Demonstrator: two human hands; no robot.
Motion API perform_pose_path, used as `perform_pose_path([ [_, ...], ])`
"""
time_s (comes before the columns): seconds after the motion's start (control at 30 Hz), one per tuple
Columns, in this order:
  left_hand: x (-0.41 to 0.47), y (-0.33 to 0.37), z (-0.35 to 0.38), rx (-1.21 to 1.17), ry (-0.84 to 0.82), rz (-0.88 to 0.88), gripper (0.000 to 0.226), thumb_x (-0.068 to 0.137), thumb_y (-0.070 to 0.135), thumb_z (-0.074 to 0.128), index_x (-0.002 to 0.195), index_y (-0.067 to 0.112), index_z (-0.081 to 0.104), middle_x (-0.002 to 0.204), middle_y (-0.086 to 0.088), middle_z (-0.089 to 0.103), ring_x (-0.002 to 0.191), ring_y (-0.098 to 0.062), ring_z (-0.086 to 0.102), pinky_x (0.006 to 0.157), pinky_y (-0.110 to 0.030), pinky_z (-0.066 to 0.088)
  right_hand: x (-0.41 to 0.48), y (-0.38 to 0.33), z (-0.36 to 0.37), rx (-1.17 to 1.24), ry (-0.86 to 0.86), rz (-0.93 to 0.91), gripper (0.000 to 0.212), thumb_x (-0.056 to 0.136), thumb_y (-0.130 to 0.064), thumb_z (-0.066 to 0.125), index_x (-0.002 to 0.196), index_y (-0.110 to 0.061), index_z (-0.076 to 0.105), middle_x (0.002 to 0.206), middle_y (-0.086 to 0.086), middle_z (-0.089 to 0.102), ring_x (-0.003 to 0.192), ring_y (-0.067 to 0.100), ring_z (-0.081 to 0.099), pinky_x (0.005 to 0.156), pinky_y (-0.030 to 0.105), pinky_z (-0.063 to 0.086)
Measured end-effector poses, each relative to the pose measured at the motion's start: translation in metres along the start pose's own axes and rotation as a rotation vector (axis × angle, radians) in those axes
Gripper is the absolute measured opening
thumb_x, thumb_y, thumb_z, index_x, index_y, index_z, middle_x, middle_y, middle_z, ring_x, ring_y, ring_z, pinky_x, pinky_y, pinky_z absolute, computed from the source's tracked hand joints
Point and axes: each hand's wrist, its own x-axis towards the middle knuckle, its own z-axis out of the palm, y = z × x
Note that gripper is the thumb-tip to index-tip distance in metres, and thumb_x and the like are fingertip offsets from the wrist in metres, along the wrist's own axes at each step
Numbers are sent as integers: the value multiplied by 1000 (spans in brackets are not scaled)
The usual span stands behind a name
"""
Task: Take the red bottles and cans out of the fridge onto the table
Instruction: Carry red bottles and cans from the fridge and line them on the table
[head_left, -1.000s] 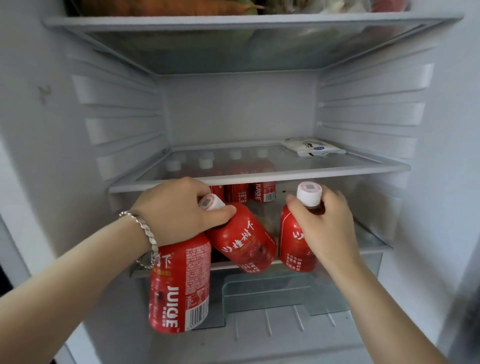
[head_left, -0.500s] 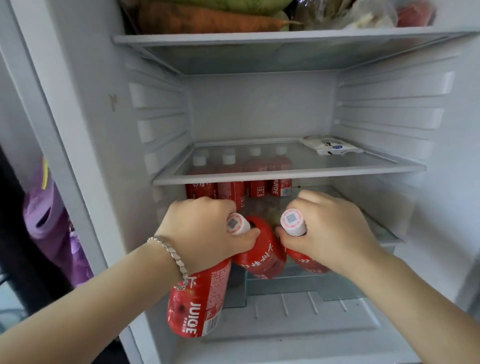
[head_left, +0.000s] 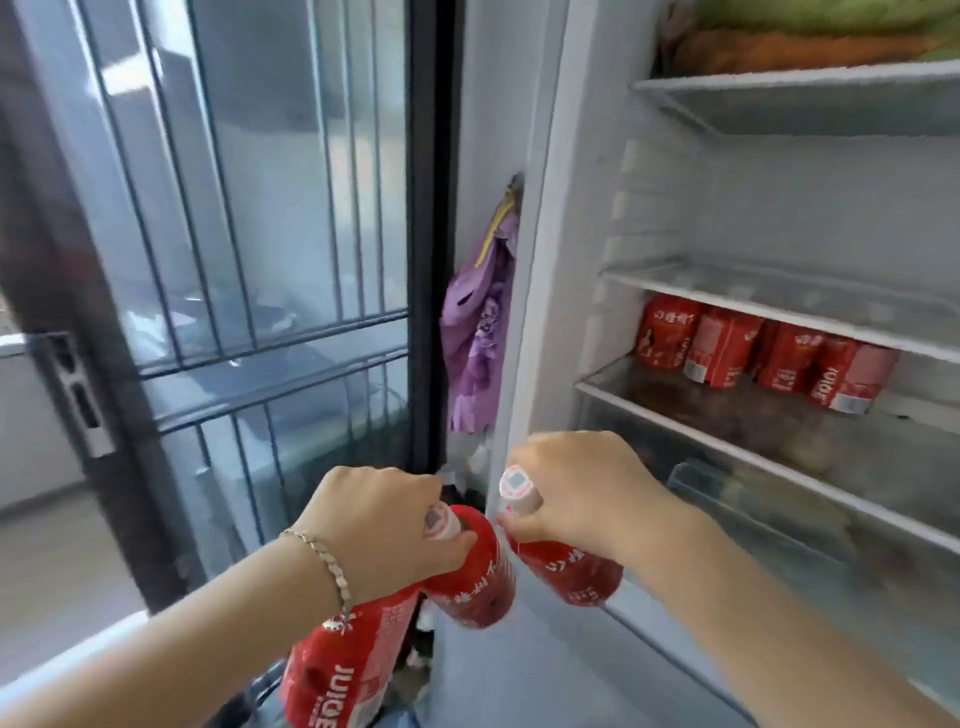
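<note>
Okay, far left is a glass door (head_left: 249, 260) with a dark frame and bars, blurred. Near left, the left hand (head_left: 384, 525), bracelet (head_left: 322, 561) on the wrist, has its fingers curled round two red bottles at their tops. The hanging bottle (head_left: 343, 670) drops below the wrist, JUICE label facing the camera, its top hidden under the hand. The tilted bottle (head_left: 478, 577) leans right of it, white cap (head_left: 441, 521) poking out between thumb and fingers, body pointing down and right. Behind the hands a purple bag (head_left: 480, 332) hangs on the fridge's outer left side. The right hand (head_left: 576, 493) is just beside the left, knuckles up, fingers wrapped round the neck of the right bottle (head_left: 571, 566). Its second cap (head_left: 517, 486) sticks up toward the camera, body angled down. Tilted bottle and right bottle look to be touching at the shoulders, cannot tell for sure. All three held bottles are out in front of the fridge (head_left: 545, 260), low at its left edge, resting on nothing. Right side: fridge open, glass shelves. Four more red bottles, the shelf row (head_left: 769, 353), stand side by side far back on the lower shelf (head_left: 727, 421). Top shelf far right holds vegetables (head_left: 805, 47), orange and green, blurred.
</note>
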Motion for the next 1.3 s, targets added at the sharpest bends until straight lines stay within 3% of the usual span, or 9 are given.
perform_pose_path([
  [0.23,-185,-60,10,48,-49,-485,48,83,65,38,92,21,56,97,-1,69,92,-24,65,76,-27,47,1,-155,25,88,-119,-383,32,84,-46,54,104,-21,58,107,-2,59,107,23,59,72,30,38],
  [0.37,-315,-80,-3,141,-40,-727,49,78,60,36,81,19,63,75,-1,70,68,-19,69,56,-21,43,-24,-272,23,95,-132,-644,33,84,-48,53,105,-23,58,108,-5,59,107,20,60,79,28,45],
  [0.5,-463,-79,-23,144,-107,-967,50,86,63,35,101,21,57,100,0,70,90,-19,66,65,-24,35,-70,-403,10,137,-191,-910,35,86,-44,50,115,-26,57,116,-6,58,106,20,59,81,28,46],
  [0.6,-578,-66,-43,213,-172,-1150,51,86,65,35,102,20,54,105,-2,68,96,-22,64,68,-27,34,-120,-504,-1,168,-226,-1075,34,84,-44,52,115,-29,56,116,-8,58,103,20,60,74,26,43],
  [0.7,-694,-45,-61,207,-217,-1339,51,86,65,35,100,20,54,105,-2,67,98,-23,62,69,-28,35,-185,-605,-18,241,-283,-1133,34,82,-45,57,113,-31,58,113,-9,61,98,19,62,68,24,44],
  [0.77,-766,-30,-76,214,-250,-1445,53,86,65,35,101,19,55,105,-3,66,99,-24,61,72,-29,37,-233,-669,-30,273,-325,-1176,36,81,-45,58,113,-30,58,112,-7,63,97,19,63,71,26,51],
  [0.93,-919,8,-108,226,-265,-1704,54,85,67,34,101,20,56,104,-3,67,100,-24,61,72,-29,34,-343,-799,-56,348,-452,-1358,40,82,-47,63,115,-25,57,113,-3,63,93,17,59,73,24,50],
  [1.1,-1034,28,-128,196,-265,-1953,54,85,69,32,99,22,56,104,-1,68,101,-22,62,73,-28,36,-429,-910,-72,489,-553,-1423,34,79,-48,64,102,-24,59,101,-4,63,91,16,61,77,31,56],
  [1.3,-1161,18,-133,146,-189,-2188,44,86,67,32,78,26,44,96,1,69,93,-20,63,72,-27,36,-494,-1047,-86,638,-600,-1498,25,76,-46,67,84,-24,58,87,-9,61,81,14,61,74,35,54],
])
